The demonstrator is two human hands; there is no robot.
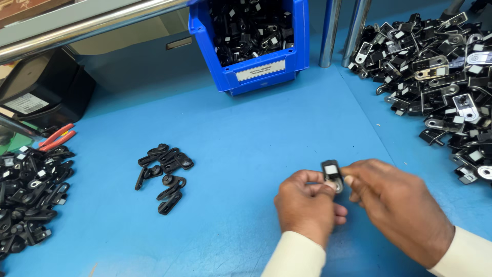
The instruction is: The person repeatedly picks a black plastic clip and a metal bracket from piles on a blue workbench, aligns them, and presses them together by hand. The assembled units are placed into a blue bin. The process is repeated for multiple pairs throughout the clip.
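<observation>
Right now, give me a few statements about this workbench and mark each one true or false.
1. Both hands, left hand and right hand, hold one small black part. True.
2. The blue bin is empty. False: it holds black parts.
3. A small cluster of black pieces lies left of the hands. True.
4. The red-handled pliers lie in the right hand. False: they lie at the far left of the blue table.

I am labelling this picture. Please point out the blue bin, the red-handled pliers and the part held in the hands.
blue bin [233, 77], head view, front wall.
red-handled pliers [57, 137], head view, handles.
held part [331, 169], head view, black upper end.
</observation>
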